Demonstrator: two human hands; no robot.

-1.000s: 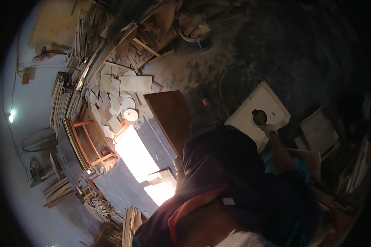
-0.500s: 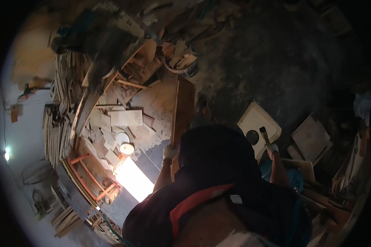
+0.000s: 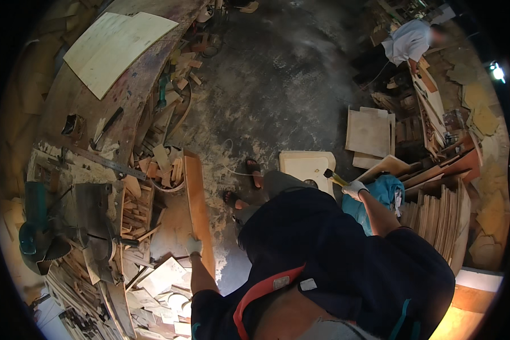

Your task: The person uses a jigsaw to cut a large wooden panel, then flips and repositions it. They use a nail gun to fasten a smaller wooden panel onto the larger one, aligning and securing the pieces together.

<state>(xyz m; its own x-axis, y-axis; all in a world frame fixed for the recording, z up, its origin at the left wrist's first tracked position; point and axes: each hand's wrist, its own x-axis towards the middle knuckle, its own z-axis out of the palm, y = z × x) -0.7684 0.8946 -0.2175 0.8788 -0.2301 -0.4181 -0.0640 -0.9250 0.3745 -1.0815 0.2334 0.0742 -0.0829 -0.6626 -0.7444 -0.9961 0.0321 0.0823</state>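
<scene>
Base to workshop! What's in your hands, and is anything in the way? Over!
Left hand: holding brown board. Right hand: gripping yellow-handled brush. Sandalled feet between board and pale panel; blue bundle near brush.

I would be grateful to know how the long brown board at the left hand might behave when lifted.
The long brown board is probably stiff, since its long edges look straight without sagging. It may swing or tip, as only the left hand holds it, toward one end.

The board [image 3: 199, 209] is well left of the brush [image 3: 336, 179].
</scene>
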